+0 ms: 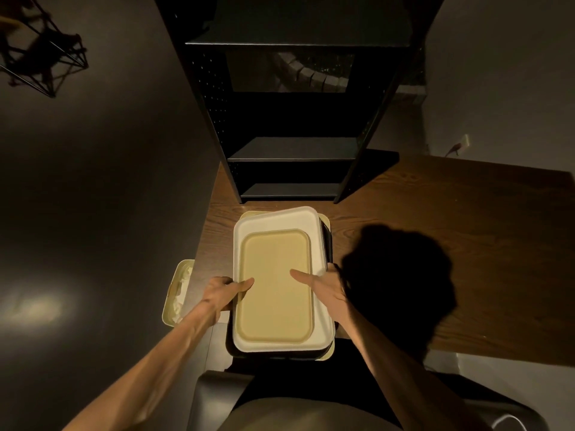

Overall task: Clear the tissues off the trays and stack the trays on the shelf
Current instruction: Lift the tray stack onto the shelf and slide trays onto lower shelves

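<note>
A stack of trays sits at the near edge of the wooden table (435, 231). On top lies a small beige tray (275, 293), nested in a larger white tray (280, 219). A black tray (327, 241) and a pale yellow tray (326, 356) show underneath. No tissue lies on the top tray. My left hand (225, 293) grips the stack's left side, thumb over the beige tray's rim. At the right side my right hand (323, 287) holds the stack, thumb resting on the beige tray. The black metal shelf (292, 157) stands on the table just behind the stack.
A pale bin (177, 293) holding white tissues stands on the floor left of the table. A black chair (214, 396) is below me. The table's right half is bare wood under my shadow. A wire-frame object (43, 54) stands at far left.
</note>
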